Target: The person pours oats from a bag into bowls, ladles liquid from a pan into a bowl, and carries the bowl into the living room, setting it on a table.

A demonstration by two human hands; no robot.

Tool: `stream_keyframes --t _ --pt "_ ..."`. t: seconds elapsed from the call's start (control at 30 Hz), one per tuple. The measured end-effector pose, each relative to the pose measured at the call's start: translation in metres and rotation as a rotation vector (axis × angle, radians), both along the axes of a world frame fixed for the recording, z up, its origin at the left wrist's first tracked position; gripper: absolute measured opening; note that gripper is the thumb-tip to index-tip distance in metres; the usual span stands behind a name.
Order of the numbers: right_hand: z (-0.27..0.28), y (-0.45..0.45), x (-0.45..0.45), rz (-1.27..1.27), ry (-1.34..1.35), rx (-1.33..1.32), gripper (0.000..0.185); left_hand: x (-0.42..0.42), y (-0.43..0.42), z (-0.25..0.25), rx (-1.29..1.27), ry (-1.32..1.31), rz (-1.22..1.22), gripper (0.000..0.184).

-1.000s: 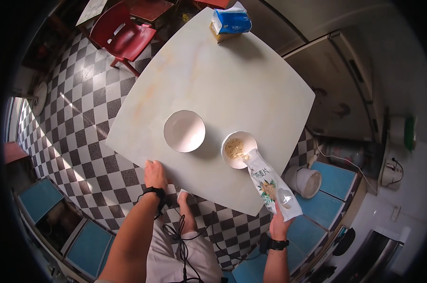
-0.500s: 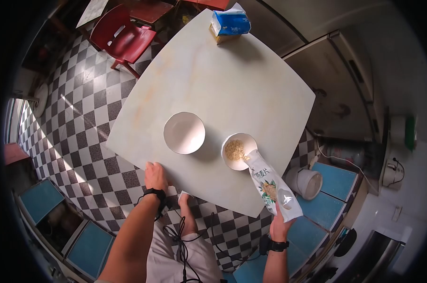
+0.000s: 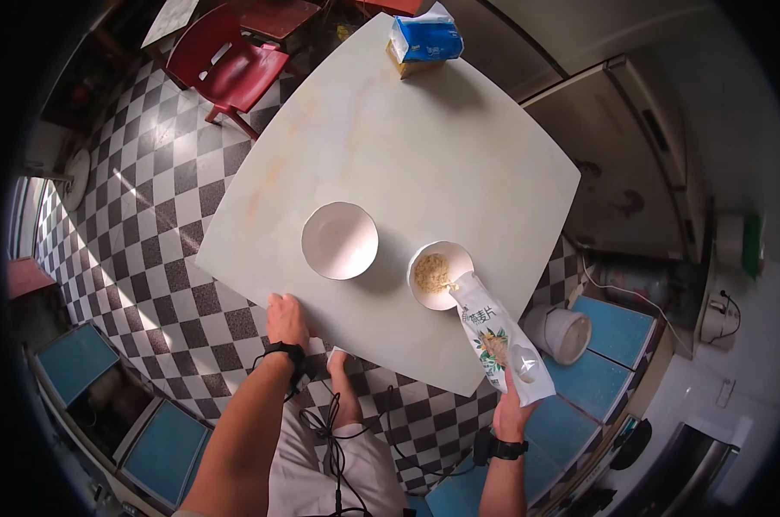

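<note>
My right hand is closed around the bottom end of a white oatmeal bag with printed leaves and characters. The bag tilts with its mouth at the rim of a small white bowl. Pale oat flakes lie heaped in that bowl, and some spill from the bag's mouth. To its left stands a larger white bowl with nothing visible inside. My left hand rests on the near left edge of the table, holding nothing, its fingers slightly bent and lying on the tabletop.
A blue and white packet stands at the table's far corner. Beyond the left edge is a red chair on the checkered floor. To the right, a white bucket sits on blue tiles. Black cables hang over my lap.
The heap of flakes in the small bowl looks slightly larger. The whole view has shifted a little; both hands and the bag keep nearly the same pose.
</note>
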State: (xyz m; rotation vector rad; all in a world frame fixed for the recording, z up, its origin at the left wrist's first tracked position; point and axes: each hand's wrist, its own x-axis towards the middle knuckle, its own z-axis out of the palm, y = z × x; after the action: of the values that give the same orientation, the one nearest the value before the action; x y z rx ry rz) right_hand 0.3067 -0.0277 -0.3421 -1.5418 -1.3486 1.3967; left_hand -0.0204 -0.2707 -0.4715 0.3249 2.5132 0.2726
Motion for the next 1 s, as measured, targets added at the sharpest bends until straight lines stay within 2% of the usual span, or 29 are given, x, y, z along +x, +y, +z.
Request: stream_keyframes --t 0.37,0.8,0.87,1.0 --pt "-0.001 0.005 -0.008 0.019 0.012 -0.027 0.060 -0.002 0.000 0.001 0.021 0.014 -0.001 0.043" --pt "-0.004 -0.004 0.001 -0.010 0.026 -0.022 0.064 0.000 -0.003 -0.005 0.010 0.018 -0.009 0.044" --pt "-0.007 -0.001 -0.002 -0.006 0.033 -0.023 0.064 -0.001 -0.007 -0.008 -0.006 -0.006 -0.057 0.017" --pt "-0.005 -0.001 -0.001 0.002 0.030 -0.032 0.063 -0.002 -0.004 -0.006 0.038 -0.008 0.014 0.012"
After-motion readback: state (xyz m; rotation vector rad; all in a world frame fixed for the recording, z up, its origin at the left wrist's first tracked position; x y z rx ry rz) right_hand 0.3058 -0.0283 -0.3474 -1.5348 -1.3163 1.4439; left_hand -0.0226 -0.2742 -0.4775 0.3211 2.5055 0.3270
